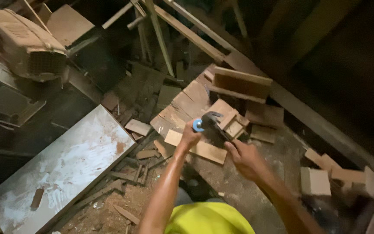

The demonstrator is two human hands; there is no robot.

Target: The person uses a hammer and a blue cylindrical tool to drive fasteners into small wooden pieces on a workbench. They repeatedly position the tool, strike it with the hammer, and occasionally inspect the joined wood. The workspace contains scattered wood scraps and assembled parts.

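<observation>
While sawdust and offcuts cover the floor (pixel 239 190), a long white-smeared panel (pixel 66 169) lies at the near left, with a beige plastic crate (pixel 22 43) far left behind it. Right of centre, a stack of wooden boards (pixel 187 108) carries small wood blocks (pixel 230 121). More blocks (pixel 321 173) sit at the near right. Over the boards, the left hand (pixel 190 136) is closed around a blue roll (pixel 198 125); the right hand (pixel 245 158) grips the handle of a dark hammer (pixel 215 123), its head just beside the roll.
</observation>
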